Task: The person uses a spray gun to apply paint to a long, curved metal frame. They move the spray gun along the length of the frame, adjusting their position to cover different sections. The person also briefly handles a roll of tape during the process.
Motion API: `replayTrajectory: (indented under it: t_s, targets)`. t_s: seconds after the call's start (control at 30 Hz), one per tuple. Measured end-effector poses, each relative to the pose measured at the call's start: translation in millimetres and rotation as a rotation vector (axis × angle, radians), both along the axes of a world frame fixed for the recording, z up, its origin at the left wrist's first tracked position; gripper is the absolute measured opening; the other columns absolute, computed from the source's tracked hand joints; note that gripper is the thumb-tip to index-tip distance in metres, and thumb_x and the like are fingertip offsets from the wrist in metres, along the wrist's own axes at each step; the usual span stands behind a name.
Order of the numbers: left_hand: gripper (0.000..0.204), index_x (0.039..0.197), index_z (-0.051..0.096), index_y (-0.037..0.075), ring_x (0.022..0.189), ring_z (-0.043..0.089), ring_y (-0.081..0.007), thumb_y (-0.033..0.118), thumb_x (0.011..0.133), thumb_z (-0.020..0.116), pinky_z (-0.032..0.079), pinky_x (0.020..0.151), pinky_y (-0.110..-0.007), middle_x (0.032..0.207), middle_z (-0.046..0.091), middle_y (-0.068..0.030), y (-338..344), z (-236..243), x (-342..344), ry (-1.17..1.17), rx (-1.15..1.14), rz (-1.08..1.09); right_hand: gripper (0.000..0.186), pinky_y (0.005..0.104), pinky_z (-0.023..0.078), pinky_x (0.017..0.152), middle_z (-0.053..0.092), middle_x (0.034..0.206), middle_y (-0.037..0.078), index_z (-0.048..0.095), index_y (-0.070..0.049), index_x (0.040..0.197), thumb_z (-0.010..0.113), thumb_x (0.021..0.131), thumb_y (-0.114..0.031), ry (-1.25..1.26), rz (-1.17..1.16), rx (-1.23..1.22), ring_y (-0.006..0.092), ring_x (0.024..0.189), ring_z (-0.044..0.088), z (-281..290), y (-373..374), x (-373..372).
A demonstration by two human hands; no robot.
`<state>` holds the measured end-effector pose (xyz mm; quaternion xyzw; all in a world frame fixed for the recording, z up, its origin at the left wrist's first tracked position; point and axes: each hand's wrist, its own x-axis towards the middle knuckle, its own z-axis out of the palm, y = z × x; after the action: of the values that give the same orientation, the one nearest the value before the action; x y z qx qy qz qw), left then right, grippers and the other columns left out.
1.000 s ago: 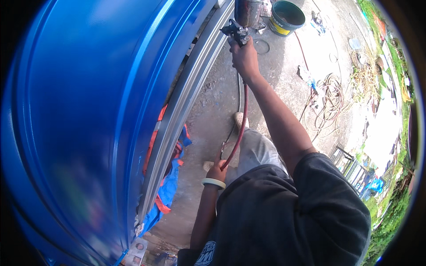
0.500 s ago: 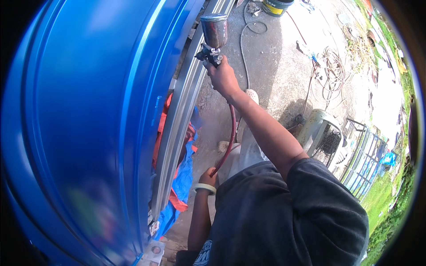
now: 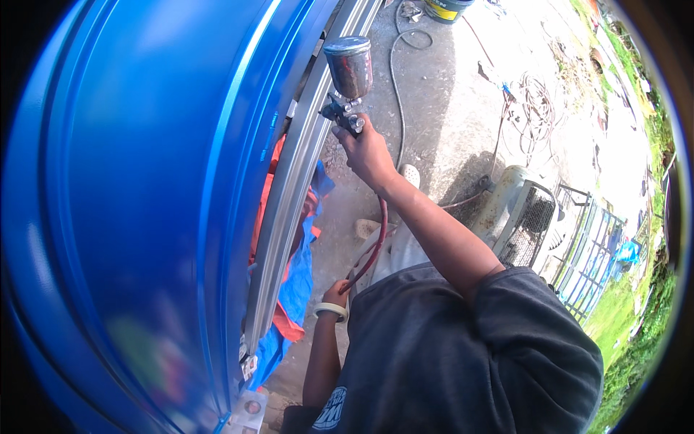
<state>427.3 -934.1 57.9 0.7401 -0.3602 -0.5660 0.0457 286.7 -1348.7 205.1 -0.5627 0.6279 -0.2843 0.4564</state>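
My right hand point(image 3: 369, 155) is closed on the handle of a black and silver spray gun point(image 3: 340, 116), whose upright, stained metal cup point(image 3: 349, 76) is on top. The gun's nozzle faces left, close to a glossy blue ribbed surface point(image 3: 137, 202) that fills the left side of the view. A red hose point(image 3: 380, 228) runs from below the gun to my left hand point(image 3: 337, 294), which grips it low, near my waist. A grey metal rail point(image 3: 293, 181) stands along the blue surface, with a blue and red tarp point(image 3: 289, 329) beside it.
A bucket point(image 3: 447, 11) sits at the top of the concrete floor point(image 3: 426, 94). Coiled hoses point(image 3: 535, 108) lie to the right, near a compressor point(image 3: 506, 206) and metal grille frames point(image 3: 589, 253). My pale shoes point(image 3: 408, 173) are below me. Grass point(image 3: 614, 340) borders the right.
My right hand with the spray gun moved down and left toward the blue surface, bringing the whole cup into view. The compressor came into view. My left hand still grips the hose.
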Motion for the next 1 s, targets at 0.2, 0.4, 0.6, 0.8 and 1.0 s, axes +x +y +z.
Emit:
replayTrajectory:
  t_s: [0.2, 0.4, 0.6, 0.8, 1.0]
  targets:
    - [0.029, 0.128, 0.070, 0.014, 0.112, 0.073, -0.0365, 0.030, 0.104, 0.066, 0.056, 0.093, -0.044, 0.117, 0.076, -0.0174, 10.5, -17.6, -5.5, -0.013, 0.085, -0.047, 0.039, 0.0497, 0.055, 0.082, 0.074, 0.099, 0.029, 0.056, -0.003, 0.124, 0.067, 0.105, -0.035, 0.000, -0.059, -0.008, 0.0472, 0.097, 0.074, -2.3, 18.6, 9.7]
    - [0.029, 0.129, 0.070, 0.012, 0.117, 0.070, -0.0380, 0.023, 0.102, 0.070, 0.056, 0.098, -0.045, 0.123, 0.074, -0.0183, 42.7, -27.4, 9.5, -0.057, 0.037, -0.111, 0.049, 0.0538, 0.055, 0.086, 0.073, 0.102, 0.033, 0.053, -0.003, 0.134, 0.068, 0.103, -0.037, -0.056, 0.099, 0.194, 0.0512, 0.101, 0.071, 3.6, 58.7, -10.0]
    - [0.034, 0.125, 0.071, 0.010, 0.129, 0.064, -0.0397, 0.010, 0.092, 0.078, 0.054, 0.105, -0.045, 0.139, 0.067, -0.0217, 40.4, -55.7, 3.2, -0.166, -0.162, -0.143, 0.051, 0.0419, 0.056, 0.082, 0.076, 0.099, 0.026, 0.056, -0.001, 0.137, 0.071, 0.103, -0.034, -0.138, 0.063, 0.155, 0.0335, 0.093, 0.077, 6.3, 55.4, -33.8]
    - [0.036, 0.134, 0.069, 0.006, 0.129, 0.065, -0.0371, 0.021, 0.101, 0.066, 0.050, 0.111, -0.042, 0.142, 0.067, -0.0200, 3.4, -72.7, 6.3, -0.073, 0.009, -0.147, 0.049, 0.0402, 0.056, 0.084, 0.077, 0.102, 0.025, 0.054, 0.000, 0.138, 0.073, 0.102, -0.028, -0.150, 0.002, 0.101, 0.0306, 0.095, 0.077, 12.9, 72.1, -40.4]
    - [0.070, 0.156, 0.050, 0.008, 0.140, 0.055, -0.0386, 0.031, 0.095, 0.075, 0.046, 0.116, -0.045, 0.154, 0.053, -0.0248, 30.7, -79.1, 42.1, 0.043, 0.145, -0.620, 0.052, 0.0487, 0.057, 0.085, 0.075, 0.105, 0.028, 0.051, -0.006, 0.142, 0.074, 0.099, -0.026, -0.110, -0.107, 0.006, 0.0438, 0.100, 0.076, 20.1, 174.5, -13.1]
